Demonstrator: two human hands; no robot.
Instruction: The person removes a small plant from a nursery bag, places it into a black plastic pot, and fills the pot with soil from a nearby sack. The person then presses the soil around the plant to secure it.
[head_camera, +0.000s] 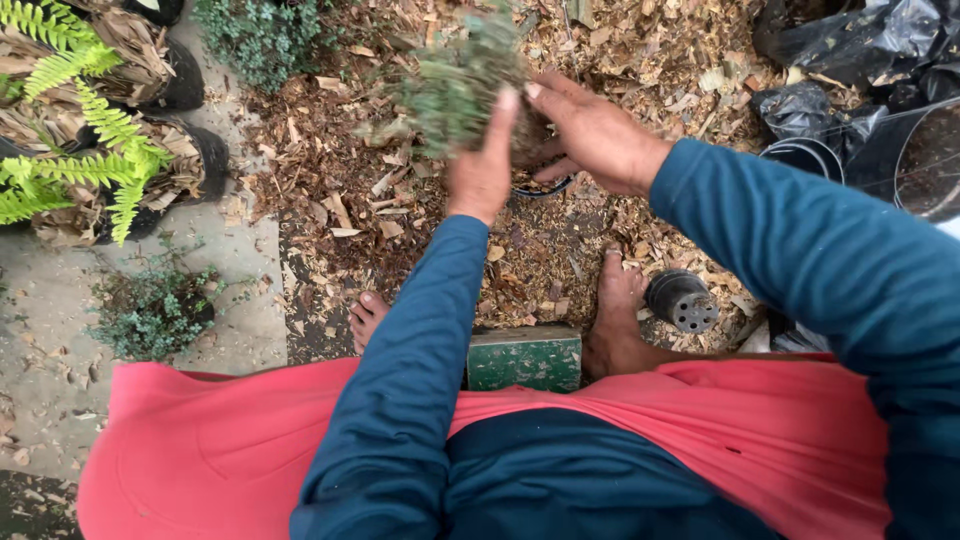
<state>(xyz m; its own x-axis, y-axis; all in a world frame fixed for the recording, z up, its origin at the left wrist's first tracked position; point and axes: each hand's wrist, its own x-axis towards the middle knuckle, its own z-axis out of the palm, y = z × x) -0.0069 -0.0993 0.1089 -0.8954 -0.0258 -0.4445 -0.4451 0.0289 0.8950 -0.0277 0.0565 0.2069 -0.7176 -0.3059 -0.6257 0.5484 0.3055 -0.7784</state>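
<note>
Head view: both hands meet over the wood-chip ground, near its far edge. Left hand (482, 165) presses flat fingers against the near side of a small leafy plant clump (462, 85); right hand (590, 130) cups its root ball from the right, fingers curled under. Foliage tilts up-left, blurred. An empty black pot (682, 300) lies beside the right foot.

A small bushy plant (455, 85) with tiny grey-green leaves is held up above the wood-chip ground, blurred. Its dark root clump (527, 130) sits between both hands, tilted leftward.
</note>
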